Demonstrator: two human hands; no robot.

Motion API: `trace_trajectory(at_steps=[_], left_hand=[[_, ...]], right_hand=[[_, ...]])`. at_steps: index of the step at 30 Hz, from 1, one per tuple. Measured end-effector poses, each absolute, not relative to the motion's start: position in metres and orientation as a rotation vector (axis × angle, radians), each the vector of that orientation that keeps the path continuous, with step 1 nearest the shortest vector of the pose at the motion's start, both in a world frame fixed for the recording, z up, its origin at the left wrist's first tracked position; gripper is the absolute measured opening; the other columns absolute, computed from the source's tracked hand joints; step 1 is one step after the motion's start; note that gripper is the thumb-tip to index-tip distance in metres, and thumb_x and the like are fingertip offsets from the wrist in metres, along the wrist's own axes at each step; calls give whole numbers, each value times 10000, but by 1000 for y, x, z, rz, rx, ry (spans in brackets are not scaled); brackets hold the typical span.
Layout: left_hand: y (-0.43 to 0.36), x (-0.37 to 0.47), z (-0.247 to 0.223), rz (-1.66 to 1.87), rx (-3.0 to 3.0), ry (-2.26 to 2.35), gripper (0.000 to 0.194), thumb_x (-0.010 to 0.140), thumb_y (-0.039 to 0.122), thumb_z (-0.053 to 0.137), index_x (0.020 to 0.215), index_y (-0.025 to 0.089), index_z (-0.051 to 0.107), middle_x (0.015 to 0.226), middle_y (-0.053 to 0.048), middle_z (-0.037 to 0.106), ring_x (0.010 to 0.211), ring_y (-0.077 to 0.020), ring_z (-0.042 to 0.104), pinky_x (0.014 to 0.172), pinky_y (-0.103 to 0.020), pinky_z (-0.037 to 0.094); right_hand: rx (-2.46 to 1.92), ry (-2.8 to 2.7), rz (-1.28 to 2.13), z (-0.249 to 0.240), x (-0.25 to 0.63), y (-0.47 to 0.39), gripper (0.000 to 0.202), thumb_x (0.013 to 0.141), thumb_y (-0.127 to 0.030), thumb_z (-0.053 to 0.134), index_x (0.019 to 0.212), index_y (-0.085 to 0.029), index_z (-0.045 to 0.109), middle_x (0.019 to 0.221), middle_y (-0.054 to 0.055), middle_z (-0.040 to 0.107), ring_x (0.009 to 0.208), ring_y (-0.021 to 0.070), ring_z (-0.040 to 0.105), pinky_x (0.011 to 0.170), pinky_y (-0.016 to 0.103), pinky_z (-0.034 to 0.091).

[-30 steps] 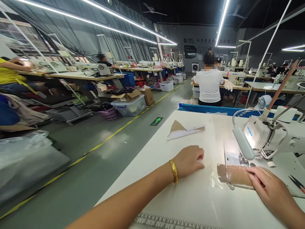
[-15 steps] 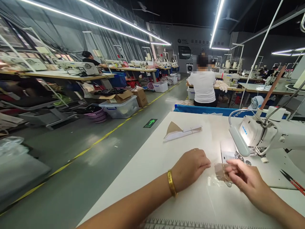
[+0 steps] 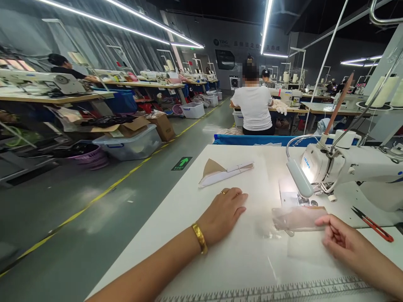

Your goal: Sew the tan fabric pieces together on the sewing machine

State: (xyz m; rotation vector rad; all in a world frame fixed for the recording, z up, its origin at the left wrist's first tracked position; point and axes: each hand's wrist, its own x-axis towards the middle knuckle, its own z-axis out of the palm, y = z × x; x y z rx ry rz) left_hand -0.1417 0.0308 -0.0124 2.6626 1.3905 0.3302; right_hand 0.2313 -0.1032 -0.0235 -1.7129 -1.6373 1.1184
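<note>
My left hand (image 3: 225,214), with a gold ring and a gold bracelet (image 3: 200,238), rests palm down on the white table, fingers loosely stretched and nothing in them. A flat, pinkish, see-through plastic piece (image 3: 299,219) lies in front of the sewing machine's needle area. My right hand (image 3: 344,237) is at its right end, the extended index fingertip touching it and the other fingers loosely curled. Next to the left hand's fingers, clear plastic is faintly visible on the table. The white sewing machine (image 3: 327,165) stands just beyond, its lamp shining on the plate.
Folded brown and white paper (image 3: 225,173) lies beyond my left hand. Red-handled thread snips (image 3: 373,224) lie right of the machine. A clear ruler (image 3: 270,292) runs along the near edge. Behind the table hangs blue cloth (image 3: 233,139); a person in white (image 3: 256,107) sits farther off.
My left hand has drawn back left, away from the plastic piece. My right hand has moved right along it, and more of the piece now shows. The camera view has turned slightly right.
</note>
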Motion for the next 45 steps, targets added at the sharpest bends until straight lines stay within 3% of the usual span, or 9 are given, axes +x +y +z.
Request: trace_trajectory(at_steps=[4,8,10,13,17,21,26,33,45], left_hand=[[38,-142,6,255,2745,1435,297,965,220,478,1148,194,711,1192,-128,715,1034,-347,673,884,-516,540],[33,-105,23,565,2806,1131,321,1017,252,438,1210,188,688,1213,-113,719,1088,-304,670,943,-465,532],[26,-72,25,552,2780,890,265,1029,254,471,1170,194,687,1161,-93,724,1049,-270,666,942,-427,529],[18,-24,21,321,2727,756,146,974,280,632,1079,196,688,1002,-64,713,909,-254,650,842,-393,523],[18,3,8,230,2611,820,132,846,236,759,912,191,654,952,-57,673,883,-246,621,781,-355,478],[20,-2,3,381,2405,834,137,794,122,637,750,196,530,850,-6,665,815,-199,611,759,-320,436],[22,-8,6,343,2117,828,91,808,234,604,894,213,625,642,53,588,606,-160,540,603,-273,400],[23,-8,9,392,2045,863,350,944,403,457,673,196,534,674,9,546,655,-158,504,623,-273,393],[20,-9,11,438,2098,886,383,949,410,429,639,197,500,656,13,492,629,-141,478,636,-272,382]], right_hand=[[-1813,-1864,1167,-5,264,-119,411,977,-426,622,1376,-335,585,924,5,678,822,220,652,749,302,509],[-1839,-1964,639,8,265,-106,284,1020,-466,551,1239,-315,651,1170,66,672,1085,284,628,948,392,488],[-1795,-1978,525,5,253,-92,247,1026,-416,538,1216,-295,639,1204,78,644,1113,286,599,957,409,482],[-1696,-2068,545,-2,233,-76,49,977,-253,556,966,-246,603,1073,64,621,1061,271,570,936,406,472],[-1537,-2086,763,0,230,-69,146,1008,-247,513,864,-235,538,978,27,611,962,225,559,859,348,453],[-1491,-1845,1066,-1,244,-63,79,966,-317,624,965,-248,585,901,-17,593,814,179,528,739,289,422],[-1436,-1634,1168,-14,248,-58,227,921,-357,693,1117,-252,649,876,-20,570,777,166,514,713,276,416],[-1460,-1593,1011,-17,244,-59,263,977,-457,605,862,-222,628,823,-8,569,775,179,497,701,284,391],[-1518,-1509,859,-22,247,-56,259,965,-431,590,806,-228,607,775,-17,572,769,189,513,710,298,387]])
